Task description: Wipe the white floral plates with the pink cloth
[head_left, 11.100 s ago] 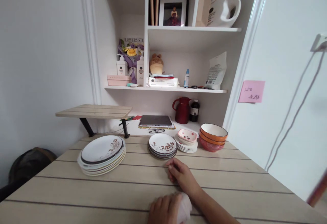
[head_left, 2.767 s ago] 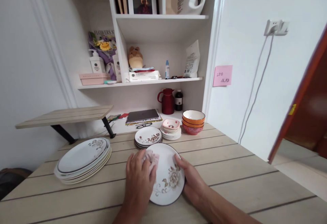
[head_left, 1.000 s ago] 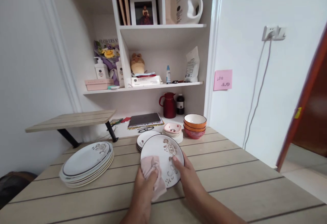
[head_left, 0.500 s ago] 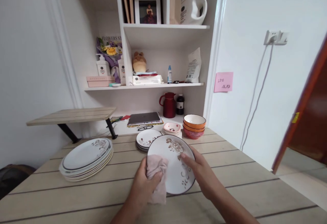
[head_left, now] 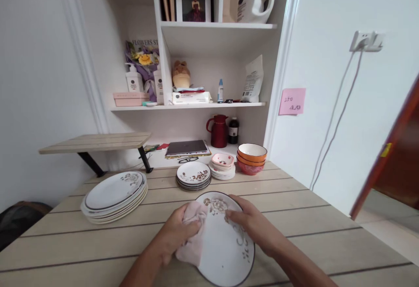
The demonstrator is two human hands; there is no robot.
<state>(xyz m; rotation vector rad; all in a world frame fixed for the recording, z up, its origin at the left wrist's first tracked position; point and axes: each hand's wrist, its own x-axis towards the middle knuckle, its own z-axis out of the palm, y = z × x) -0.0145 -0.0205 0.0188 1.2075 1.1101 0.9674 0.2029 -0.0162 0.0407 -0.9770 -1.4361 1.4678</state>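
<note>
A white plate (head_left: 219, 243) with a dark rim and brown flower pattern is tilted in front of me above the table. My right hand (head_left: 250, 219) grips its upper right edge, thumb on the face and fingers behind. My left hand (head_left: 178, 230) is closed on a pale pink cloth (head_left: 193, 239), which it presses against the plate's left edge. Beyond the plate, a stack of small flowered plates (head_left: 194, 174) stands on the table. To the left lies a stack of larger plates (head_left: 113, 193).
Small saucers (head_left: 222, 173) with a pink square dish (head_left: 223, 160) on top stand at the back, beside stacked orange and red bowls (head_left: 251, 158). A low wooden riser (head_left: 98, 142) is at back left. Behind are a laptop (head_left: 186, 147) and a red jug (head_left: 218, 130).
Both hands have come down and nearer with the plate. The cloth has bunched up at the plate's left edge. The small plate stack and saucers behind are now uncovered.
</note>
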